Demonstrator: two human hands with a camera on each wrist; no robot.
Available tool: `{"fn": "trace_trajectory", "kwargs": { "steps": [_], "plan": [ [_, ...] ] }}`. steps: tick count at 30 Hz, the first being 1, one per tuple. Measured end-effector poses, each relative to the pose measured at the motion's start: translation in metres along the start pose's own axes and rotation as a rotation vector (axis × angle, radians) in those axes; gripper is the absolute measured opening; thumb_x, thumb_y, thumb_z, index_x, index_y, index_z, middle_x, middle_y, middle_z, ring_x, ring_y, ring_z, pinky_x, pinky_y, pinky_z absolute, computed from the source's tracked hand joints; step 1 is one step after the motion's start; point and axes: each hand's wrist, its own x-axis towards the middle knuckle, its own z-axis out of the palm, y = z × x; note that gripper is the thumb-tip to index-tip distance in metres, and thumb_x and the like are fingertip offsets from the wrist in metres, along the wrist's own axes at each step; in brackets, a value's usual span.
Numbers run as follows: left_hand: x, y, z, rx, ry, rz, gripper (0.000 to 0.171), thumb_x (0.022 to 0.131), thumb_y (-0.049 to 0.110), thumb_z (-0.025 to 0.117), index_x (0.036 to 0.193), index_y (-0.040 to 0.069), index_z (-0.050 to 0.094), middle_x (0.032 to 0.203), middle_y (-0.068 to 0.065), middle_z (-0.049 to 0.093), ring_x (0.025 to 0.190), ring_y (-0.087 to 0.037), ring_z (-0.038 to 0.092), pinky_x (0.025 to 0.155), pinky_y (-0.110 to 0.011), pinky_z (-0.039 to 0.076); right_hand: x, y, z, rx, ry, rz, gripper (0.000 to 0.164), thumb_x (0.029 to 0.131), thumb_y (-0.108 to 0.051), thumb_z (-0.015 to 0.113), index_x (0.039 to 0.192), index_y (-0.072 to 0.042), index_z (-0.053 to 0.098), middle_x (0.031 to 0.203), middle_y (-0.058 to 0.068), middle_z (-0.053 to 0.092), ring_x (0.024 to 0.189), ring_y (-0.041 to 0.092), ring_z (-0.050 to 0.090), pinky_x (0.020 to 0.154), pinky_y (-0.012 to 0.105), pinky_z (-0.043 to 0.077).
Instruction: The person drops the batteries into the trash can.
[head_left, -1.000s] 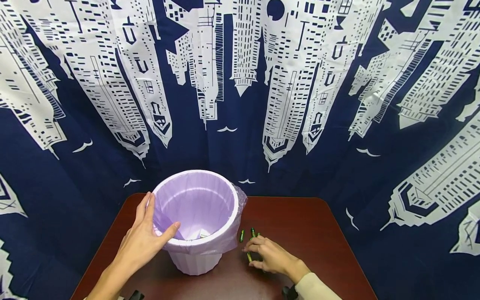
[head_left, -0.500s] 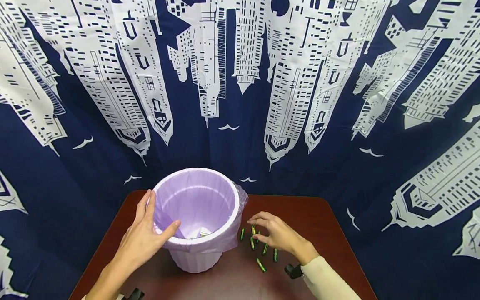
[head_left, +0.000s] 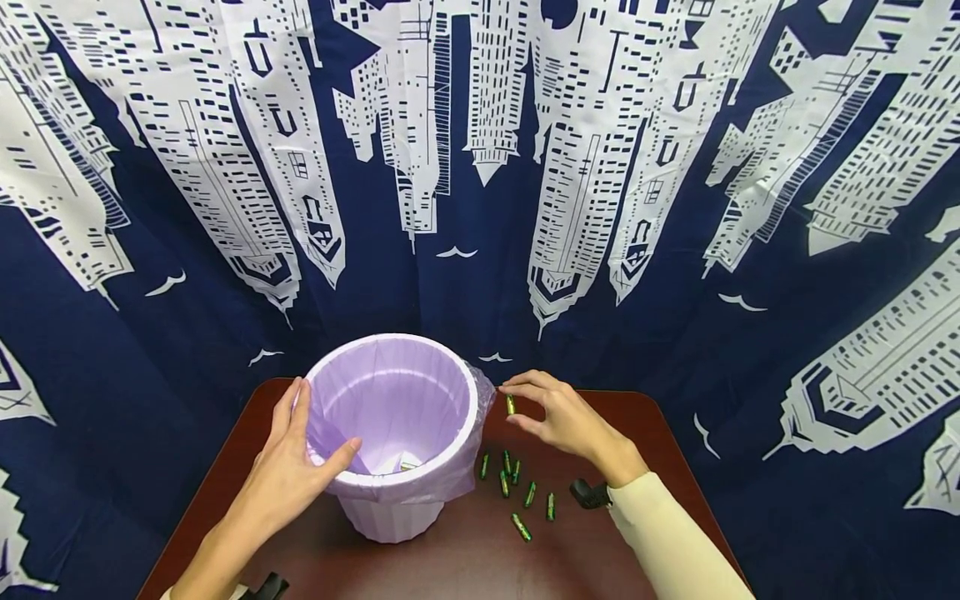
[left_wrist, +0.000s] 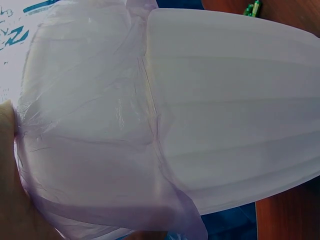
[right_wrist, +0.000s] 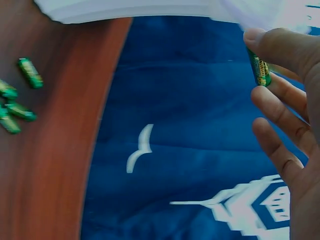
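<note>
My left hand (head_left: 288,471) holds the near left rim of a lilac trash bin (head_left: 397,523), its thumb over the inside edge. A thin purple bag (head_left: 461,483) lines the bin and folds over the rim. To the right, my right hand (head_left: 570,421) pinches a small green and yellow battery (right_wrist: 260,69) between thumb and fingers, raised beside the bin's rim. Several like batteries (head_left: 521,527) lie scattered on the table below that hand. A small yellowish piece shows at the bottom inside the bin, partly hidden by the rim.
The brown wooden table (head_left: 615,500) has its far edge just behind the bin. A dark blue cloth (head_left: 480,292) with white printed buildings hangs behind the table and around its sides.
My right hand has risen from the batteries on the table, lifting one of them up to rim height. The left hand and bin stay in place.
</note>
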Motion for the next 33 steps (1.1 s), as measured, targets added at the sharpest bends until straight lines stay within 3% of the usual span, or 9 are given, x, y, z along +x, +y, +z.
{"fn": "trace_trajectory", "kwargs": {
  "steps": [8, 14, 22, 33],
  "plan": [
    [0.0, -0.001, 0.002, -0.005, -0.015, -0.001, 0.126, 0.103, 0.056, 0.084, 0.184, -0.005, 0.01, 0.193, -0.027, 0.012, 0.167, -0.061, 0.04, 0.127, -0.081, 0.045, 0.033, -0.007, -0.029, -0.04, 0.11, -0.056, 0.044, 0.096, -0.014, 0.098, 0.136, -0.002, 0.084, 0.139, 0.011, 0.081, 0.131, 0.03, 0.081, 0.114, 0.049, 0.066],
    [-0.001, -0.001, 0.003, -0.005, -0.014, -0.002, 0.125, 0.103, 0.056, 0.084, 0.184, -0.006, 0.011, 0.193, -0.027, 0.011, 0.166, -0.061, 0.041, 0.126, -0.082, 0.046, 0.063, -0.018, -0.042, -0.032, 0.13, -0.099, 0.045, 0.096, -0.013, 0.098, 0.138, -0.003, 0.084, 0.14, 0.012, 0.081, 0.132, 0.03, 0.08, 0.116, 0.049, 0.065],
    [-0.002, -0.001, 0.001, -0.001, -0.013, -0.001, 0.125, 0.103, 0.055, 0.084, 0.184, -0.005, 0.011, 0.193, -0.027, 0.012, 0.165, -0.061, 0.043, 0.124, -0.082, 0.047, 0.104, -0.039, -0.045, -0.014, 0.091, -0.163, 0.044, 0.099, -0.015, 0.095, 0.14, -0.003, 0.083, 0.142, 0.014, 0.081, 0.135, 0.033, 0.077, 0.116, 0.05, 0.064],
    [0.001, 0.0, -0.002, -0.005, -0.021, -0.008, 0.126, 0.104, 0.056, 0.082, 0.184, -0.005, 0.009, 0.194, -0.027, 0.01, 0.166, -0.061, 0.041, 0.127, -0.082, 0.045, 0.154, -0.068, -0.038, 0.003, -0.069, -0.14, 0.04, 0.105, -0.019, 0.089, 0.143, -0.008, 0.083, 0.144, 0.01, 0.079, 0.137, 0.029, 0.076, 0.118, 0.046, 0.063]
  ]
}}
